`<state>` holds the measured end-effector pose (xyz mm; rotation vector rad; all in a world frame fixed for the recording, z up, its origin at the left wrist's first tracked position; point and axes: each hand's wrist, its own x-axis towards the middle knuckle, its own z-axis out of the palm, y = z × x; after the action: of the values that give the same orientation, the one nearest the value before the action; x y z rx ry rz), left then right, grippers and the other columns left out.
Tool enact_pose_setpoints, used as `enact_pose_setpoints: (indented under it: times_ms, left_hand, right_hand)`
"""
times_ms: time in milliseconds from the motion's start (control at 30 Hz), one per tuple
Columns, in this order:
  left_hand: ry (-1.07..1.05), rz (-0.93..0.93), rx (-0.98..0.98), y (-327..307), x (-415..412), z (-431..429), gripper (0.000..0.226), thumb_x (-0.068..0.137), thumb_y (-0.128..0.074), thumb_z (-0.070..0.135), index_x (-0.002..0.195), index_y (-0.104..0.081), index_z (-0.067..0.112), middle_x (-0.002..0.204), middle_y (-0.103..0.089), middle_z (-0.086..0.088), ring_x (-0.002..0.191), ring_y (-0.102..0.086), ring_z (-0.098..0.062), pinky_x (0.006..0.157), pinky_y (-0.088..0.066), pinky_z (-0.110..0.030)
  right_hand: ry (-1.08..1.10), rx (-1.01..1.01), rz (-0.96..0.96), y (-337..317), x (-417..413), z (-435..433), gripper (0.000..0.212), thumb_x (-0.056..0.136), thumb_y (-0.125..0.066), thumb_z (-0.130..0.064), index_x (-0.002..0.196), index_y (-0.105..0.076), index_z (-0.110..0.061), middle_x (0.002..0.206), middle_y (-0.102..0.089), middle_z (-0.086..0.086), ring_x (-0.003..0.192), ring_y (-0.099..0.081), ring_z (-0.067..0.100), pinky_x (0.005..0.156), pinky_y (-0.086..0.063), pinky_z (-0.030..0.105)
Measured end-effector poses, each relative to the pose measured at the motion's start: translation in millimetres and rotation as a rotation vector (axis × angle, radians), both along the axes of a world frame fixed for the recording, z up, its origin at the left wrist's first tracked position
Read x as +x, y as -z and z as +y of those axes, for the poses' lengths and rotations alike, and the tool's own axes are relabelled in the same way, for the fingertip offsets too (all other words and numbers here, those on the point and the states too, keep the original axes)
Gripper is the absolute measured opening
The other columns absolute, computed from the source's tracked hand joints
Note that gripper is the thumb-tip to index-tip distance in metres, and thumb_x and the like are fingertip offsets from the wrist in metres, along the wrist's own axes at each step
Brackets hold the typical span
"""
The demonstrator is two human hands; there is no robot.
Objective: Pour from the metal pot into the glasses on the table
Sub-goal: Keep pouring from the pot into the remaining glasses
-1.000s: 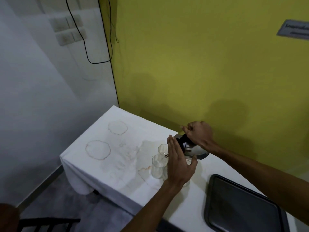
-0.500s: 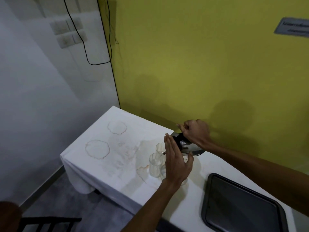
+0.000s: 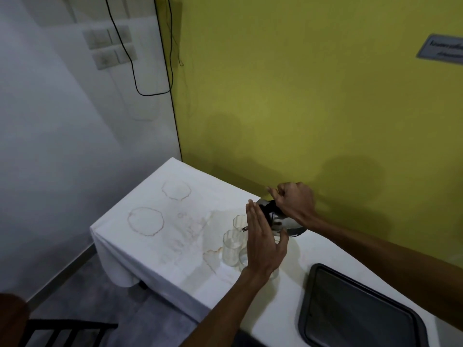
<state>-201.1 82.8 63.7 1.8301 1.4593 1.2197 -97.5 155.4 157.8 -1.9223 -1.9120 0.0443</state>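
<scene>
Right hand (image 3: pixel 295 202) closed around the dark handle of the metal pot (image 3: pixel 280 221), which I see tilted toward the left with its small spout (image 3: pixel 245 229) over the group of glasses; whether liquid is flowing I cannot tell. Left hand (image 3: pixel 264 242) held flat and upright, fingers (image 3: pixel 253 216) straight and together, thumb spread toward the pot's body, gripping nothing; it stands just in front of the pot and hides part of it, and whether the palm touches the metal I cannot tell. Far glass (image 3: pixel 240 222) directly under the spout; near glass (image 3: pixel 231 247) just beside it, closer to me, clear and upright. A third glass (image 3: pixel 244 259) shows only partly behind the left wrist. All stand on the table (image 3: pixel 155 251), covered by a white cloth marked with brown ring stains (image 3: pixel 145 221). Dark tray (image 3: pixel 358 311) lies flat at the table's right end, well apart from the glasses. Yellow wall (image 3: pixel 300 96) runs behind the table
</scene>
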Motion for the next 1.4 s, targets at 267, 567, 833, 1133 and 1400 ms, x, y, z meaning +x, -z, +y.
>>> enact_pose_setpoints:
  times_ms: [267,567,833,1133,1400]
  left_hand:
    - [0.128,0.18,0.003,5.2,-3.2,14.9,0.083,0.092,-0.048,0.037,0.155,-0.008,0.001,0.164,-0.002,-0.012,0.151,0.006,-0.021,0.121,-0.01,-0.036]
    - [0.449,0.514,0.151,15.7,30.9,12.2,0.07,0.103,-0.019,0.047,0.145,-0.036,-0.007,0.155,-0.032,-0.023,0.147,-0.023,-0.035,0.118,-0.024,-0.048]
    - [0.863,0.758,0.34,25.7,113.4,-12.5,0.064,0.1,-0.03,0.038,0.146,-0.035,-0.006,0.155,-0.032,-0.023,0.146,-0.023,-0.037,0.118,-0.022,-0.049]
    - [1.173,0.83,0.324,55.8,196.4,-57.0,0.069,0.104,-0.002,0.044,0.153,-0.021,-0.002,0.161,-0.016,-0.018,0.15,-0.006,-0.03,0.12,-0.014,-0.048]
    - [1.39,0.877,0.326,69.2,230.8,-60.6,0.063,0.093,-0.03,0.026,0.151,-0.03,0.001,0.158,-0.027,-0.018,0.148,-0.018,-0.033,0.12,-0.015,-0.047]
  right_hand:
    - [0.236,-0.109,0.399,39.1,23.5,-10.7,0.062,0.093,-0.057,-0.053,0.049,-0.038,-0.015,0.044,-0.038,0.0,0.043,-0.039,0.017,0.049,-0.027,0.028]
    - [0.605,-0.195,0.936,92.7,75.8,-70.4,0.059,0.09,-0.059,-0.059,0.059,-0.063,-0.008,0.062,-0.064,0.009,0.069,-0.061,0.031,0.068,-0.044,0.037]
    - [0.845,-0.046,1.493,121.2,131.6,-172.3,0.032,0.09,-0.069,-0.033,0.068,-0.072,-0.01,0.062,-0.071,0.006,0.055,-0.062,0.019,0.06,-0.048,0.03]
    - [1.051,0.114,1.683,171.6,170.8,-262.7,0.039,0.085,-0.073,-0.045,0.098,-0.079,-0.009,0.1,-0.078,0.009,0.094,-0.073,0.025,0.089,-0.057,0.044]
    - [1.254,0.245,1.85,209.6,169.0,-269.5,0.05,0.08,-0.072,-0.043,0.113,-0.073,-0.006,0.114,-0.073,0.014,0.106,-0.068,0.03,0.099,-0.052,0.051]
